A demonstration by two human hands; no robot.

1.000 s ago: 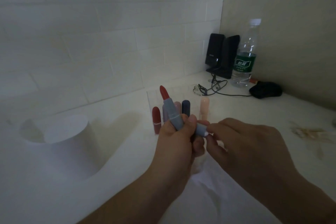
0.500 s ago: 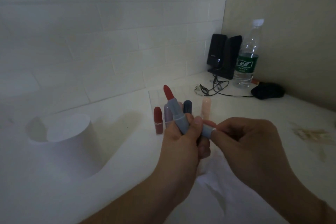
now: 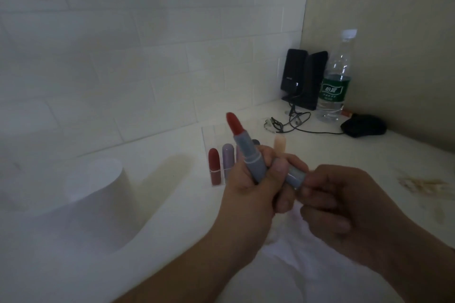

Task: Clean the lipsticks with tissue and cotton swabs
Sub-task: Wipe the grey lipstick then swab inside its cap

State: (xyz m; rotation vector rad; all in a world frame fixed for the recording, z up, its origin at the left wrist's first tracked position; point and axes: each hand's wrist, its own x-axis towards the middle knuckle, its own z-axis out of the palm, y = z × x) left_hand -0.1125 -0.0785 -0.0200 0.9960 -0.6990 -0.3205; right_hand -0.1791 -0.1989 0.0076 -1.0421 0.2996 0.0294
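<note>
My left hand (image 3: 256,194) grips the grey-blue tube of an open lipstick (image 3: 247,149), tilted up and to the left, its red bullet (image 3: 235,123) sticking out at the top. My right hand (image 3: 344,206) pinches the tube's lower end (image 3: 295,176) between thumb and fingers. Behind my hands, several capped lipsticks stand in a clear holder (image 3: 209,135), among them a red one (image 3: 214,166), a lilac one (image 3: 227,158) and a peach one (image 3: 280,145). A white tissue (image 3: 295,268) lies on the counter under my wrists. Cotton swabs (image 3: 423,186) lie in a heap at the right.
A roll of white tissue (image 3: 98,194) stands at the left. In the far corner are two black speakers (image 3: 304,79), a water bottle (image 3: 334,81), tangled cables (image 3: 290,123) and a black mouse (image 3: 363,125). A tiled wall runs behind the white counter (image 3: 172,204).
The red bullet has risen further out of the tube while my right hand's fingers shifted on the tube's base. Both hands stayed in about the same place.
</note>
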